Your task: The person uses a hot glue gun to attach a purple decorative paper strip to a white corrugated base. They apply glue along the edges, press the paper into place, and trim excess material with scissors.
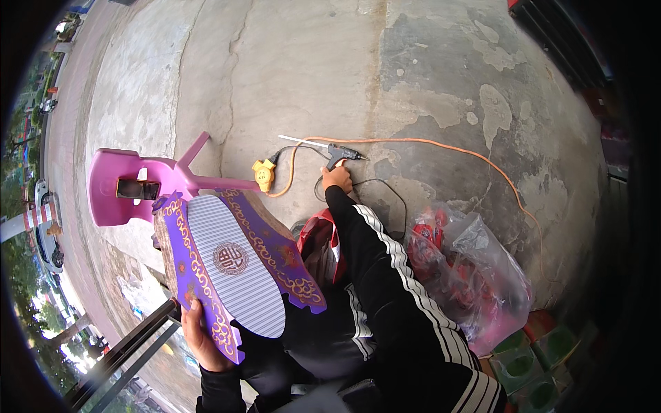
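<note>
My left hand [201,337] grips the lower left edge of a purple cardboard piece [292,279] with gold scroll patterns. A sole-shaped panel [241,296], finely striped in grey and white with a round brown emblem, lies along its middle. The cardboard rests tilted over my lap. Out in front, my right hand [337,179] is closed round the handle of a black hot glue gun [342,153]. A long white glue stick [300,140] sticks out of its back, and its nozzle points right, just above the concrete floor.
A pink plastic stool [113,180] lies on its side at left, with a phone [138,189] on it. A yellow power socket [264,175] joins an orange cord [441,146]. Right of me sits a clear plastic bag [482,275] of red items. A red bag [318,237] is between my arms.
</note>
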`<state>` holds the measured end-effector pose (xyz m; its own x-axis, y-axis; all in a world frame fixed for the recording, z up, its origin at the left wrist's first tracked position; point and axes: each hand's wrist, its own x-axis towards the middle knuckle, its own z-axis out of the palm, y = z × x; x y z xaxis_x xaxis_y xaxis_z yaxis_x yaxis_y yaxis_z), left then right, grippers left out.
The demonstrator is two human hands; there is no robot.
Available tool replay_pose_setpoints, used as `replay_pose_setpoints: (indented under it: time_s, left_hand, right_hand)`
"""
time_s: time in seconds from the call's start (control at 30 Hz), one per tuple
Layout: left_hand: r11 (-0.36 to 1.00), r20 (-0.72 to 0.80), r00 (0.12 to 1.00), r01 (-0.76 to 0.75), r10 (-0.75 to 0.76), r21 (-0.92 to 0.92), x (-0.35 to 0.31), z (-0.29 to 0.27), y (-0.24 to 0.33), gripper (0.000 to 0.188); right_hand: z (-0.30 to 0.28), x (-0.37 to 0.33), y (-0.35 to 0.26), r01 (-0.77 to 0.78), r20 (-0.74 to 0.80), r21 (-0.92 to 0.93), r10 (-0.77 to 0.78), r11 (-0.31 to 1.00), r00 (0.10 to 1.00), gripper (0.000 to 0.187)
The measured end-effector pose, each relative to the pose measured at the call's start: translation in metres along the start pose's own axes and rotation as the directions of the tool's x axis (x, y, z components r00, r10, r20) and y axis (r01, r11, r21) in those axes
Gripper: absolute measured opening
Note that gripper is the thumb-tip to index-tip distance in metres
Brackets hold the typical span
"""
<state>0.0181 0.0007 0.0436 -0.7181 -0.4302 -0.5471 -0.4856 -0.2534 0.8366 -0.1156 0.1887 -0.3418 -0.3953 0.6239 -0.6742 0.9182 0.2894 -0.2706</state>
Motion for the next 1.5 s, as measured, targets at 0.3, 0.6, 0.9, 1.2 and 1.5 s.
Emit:
replay_pose_setpoints:
  time_s: [0.3,0.6,0.9,1.2,1.5]
  left_hand:
    - [1.000,0.013,1.000,-0.025,0.025,-0.015,-0.003,-0.003,0.001,0.033]
    - [0.977,0.136,0.988,0.101,-0.075,-0.189,0.007,-0.038,0.007,0.039]
    - [0.953,0.107,0.992,0.100,-0.072,-0.287,0.005,-0.045,0.000,0.041]
    - [0.858,0.248,0.968,0.157,-0.037,-0.489,0.004,-0.040,-0.013,0.037]
    - [0.780,0.359,0.923,0.122,0.138,-0.613,-0.037,-0.046,-0.025,0.034]
  right_hand:
    - [-0.017,-0.003,0.011,0.199,-0.068,0.029,-0.196,0.980,0.978,0.043]
    - [-0.003,0.003,0.032,0.241,-0.100,-0.149,-0.257,0.959,0.961,0.048]
    - [0.001,0.016,0.016,0.250,0.009,-0.145,-0.251,0.957,0.968,0.033]
    - [-0.118,-0.002,0.055,0.514,-0.153,0.347,-0.494,0.784,0.856,0.032]
    - [-0.302,-0.126,0.091,0.892,-0.656,0.139,-0.635,0.430,0.408,0.035]
